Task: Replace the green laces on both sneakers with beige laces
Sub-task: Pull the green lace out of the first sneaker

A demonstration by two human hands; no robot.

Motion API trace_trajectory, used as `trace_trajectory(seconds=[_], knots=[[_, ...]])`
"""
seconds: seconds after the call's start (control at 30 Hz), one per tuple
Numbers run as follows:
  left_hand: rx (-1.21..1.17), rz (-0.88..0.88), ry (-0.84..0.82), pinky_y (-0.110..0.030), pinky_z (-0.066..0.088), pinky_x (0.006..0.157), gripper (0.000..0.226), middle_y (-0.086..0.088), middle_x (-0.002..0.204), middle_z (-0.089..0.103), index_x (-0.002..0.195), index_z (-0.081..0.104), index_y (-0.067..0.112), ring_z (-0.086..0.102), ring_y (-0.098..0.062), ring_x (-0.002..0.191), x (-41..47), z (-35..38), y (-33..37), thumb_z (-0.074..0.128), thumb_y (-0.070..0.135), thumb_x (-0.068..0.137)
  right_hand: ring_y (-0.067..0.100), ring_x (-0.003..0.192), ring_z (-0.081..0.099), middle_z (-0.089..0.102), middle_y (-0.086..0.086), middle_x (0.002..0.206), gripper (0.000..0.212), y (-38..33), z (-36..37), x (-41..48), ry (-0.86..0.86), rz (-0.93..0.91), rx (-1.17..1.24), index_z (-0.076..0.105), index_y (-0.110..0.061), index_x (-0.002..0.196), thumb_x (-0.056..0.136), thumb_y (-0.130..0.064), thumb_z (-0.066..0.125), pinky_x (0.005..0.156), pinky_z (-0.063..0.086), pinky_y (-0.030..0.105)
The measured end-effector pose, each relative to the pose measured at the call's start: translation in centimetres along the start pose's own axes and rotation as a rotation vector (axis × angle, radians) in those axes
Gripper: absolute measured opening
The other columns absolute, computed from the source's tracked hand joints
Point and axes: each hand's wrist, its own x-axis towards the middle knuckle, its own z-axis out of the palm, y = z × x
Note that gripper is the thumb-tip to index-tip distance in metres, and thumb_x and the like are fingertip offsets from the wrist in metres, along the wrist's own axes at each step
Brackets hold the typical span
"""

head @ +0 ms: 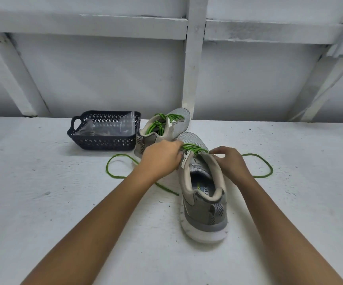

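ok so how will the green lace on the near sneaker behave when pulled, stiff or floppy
Probably floppy: the green lace sprawls in slack curved loops on the table either side of the near sneaker. Likely very light, so it should follow the left hand and right hand pinching it at the eyelets. It may snag where it threads through.
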Motion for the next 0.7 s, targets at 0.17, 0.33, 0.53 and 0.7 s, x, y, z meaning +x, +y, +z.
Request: trace_trajectory(seconds=[0.17,0.33,0.53,0.7], knots=[[-0.068,-0.029,-0.015,-0.032,0.042,0.066,0.023,-0.006,0.1,0.064,0.103,0.06,0.015,0.059,-0.027,0.088,0.4,-0.1,0.2,0.043,0.026,0.095,0.012,0.068,0.054,0.062,-0.005,0.071,0.016,-0.6,-0.8,-0.5,0.047,-0.003,0.143,0.06,-0.017,0.074,0.089,-0.018,0.056,0.062,0.039,0.025],[-0.356,-0.059,-0.032,-0.031,0.038,0.077,0.009,-0.002,0.099,0.048,0.087,0.059,0.017,0.048,-0.019,0.095,0.0,-1.7,0.4,0.052,0.024,0.089,0.004,0.06,0.051,0.061,-0.004,0.067,0.016,-2.7,-2.5,-3.3,0.046,-0.101,0.222,0.065,-0.017,0.076,0.09,-0.022,0.061,0.053,0.038,0.013],[-0.487,0.106,0.131,-0.033,0.038,0.089,0.01,0.003,0.096,0.045,0.086,0.055,0.018,0.046,-0.015,0.098,-2.6,-2.3,2.1,0.054,0.026,0.091,0.0,0.065,0.054,0.067,-0.008,0.077,0.009,-4.1,-2.9,-5.9,0.009,-0.209,0.01,0.069,-0.024,0.08,0.088,-0.025,0.064,0.058,0.037,0.011],[-0.169,0.303,0.176,-0.041,0.046,0.077,0.031,-0.006,0.1,0.05,0.079,0.058,0.013,0.05,-0.026,0.092,-4.7,-0.7,2.0,0.042,0.039,0.079,0.012,0.076,0.052,0.056,0.003,0.09,0.018,-4.2,-2.8,-7.4,-0.064,-0.277,-0.243,0.075,-0.017,0.088,0.089,-0.028,0.061,0.062,0.034,0.02]])
